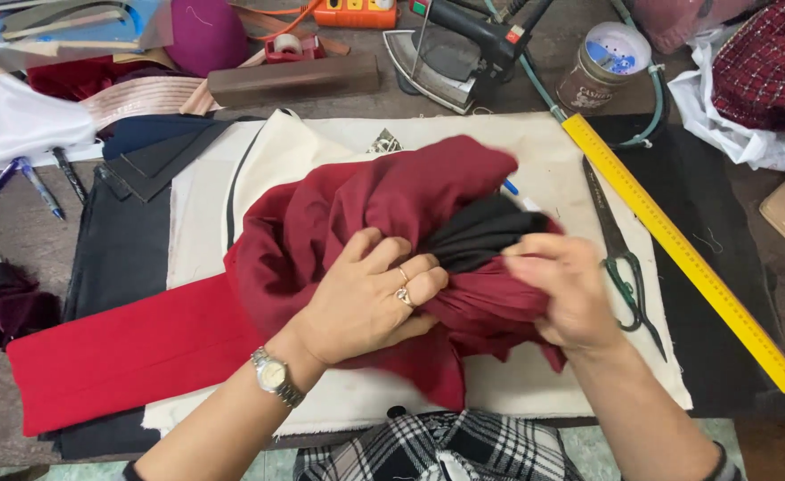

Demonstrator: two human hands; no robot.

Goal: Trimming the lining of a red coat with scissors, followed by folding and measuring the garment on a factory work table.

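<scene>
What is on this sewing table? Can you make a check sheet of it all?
Surface: cream cloth over a dark table.
Job's things: dark red fabric with a black lining, bunched up.
Clutter: scissors, yellow ruler, iron, tin, pens, tape, bright red cloth.
Grippers: left hand and right hand both grip the fabric.
Cables: green cord by the tin; orange cord at the top.
Surroundings: checked clothing at the near edge.
</scene>
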